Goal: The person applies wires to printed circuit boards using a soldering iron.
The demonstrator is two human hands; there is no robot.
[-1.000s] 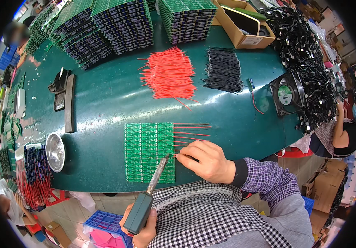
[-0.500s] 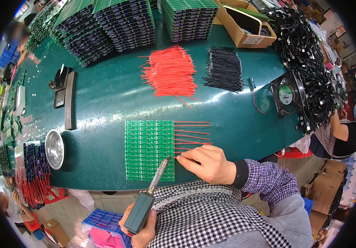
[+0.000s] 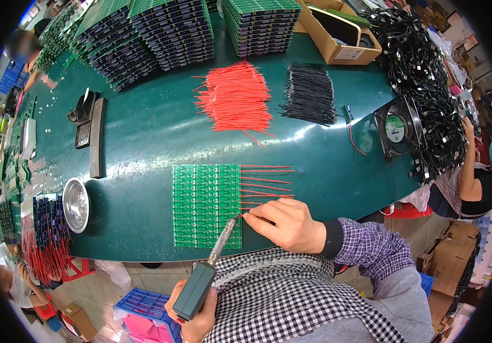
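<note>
A green circuit board panel (image 3: 206,207) lies flat on the table, with several red wires (image 3: 266,179) sticking out to the right from its right edge. My left hand (image 3: 200,320) is wrapped round the dark grey handle of a soldering iron (image 3: 197,290). The iron's tip meets the panel's right edge near its lower corner. Just right of that tip, my right hand (image 3: 289,224) pinches a red wire against the same edge. Most of that wire is hidden by my fingers.
Beyond the panel lie a red wire pile (image 3: 234,97) and a black wire pile (image 3: 310,93). Board stacks (image 3: 171,34) stand at the back. A metal bowl (image 3: 76,206) and a black stand (image 3: 86,123) are left; a fan (image 3: 397,127) and black cables (image 3: 429,97) are right.
The iron's tip has shifted slightly right, from on the panel to its edge by my right fingertips. My right hand stays nearly in place. A person at far right has raised an arm.
</note>
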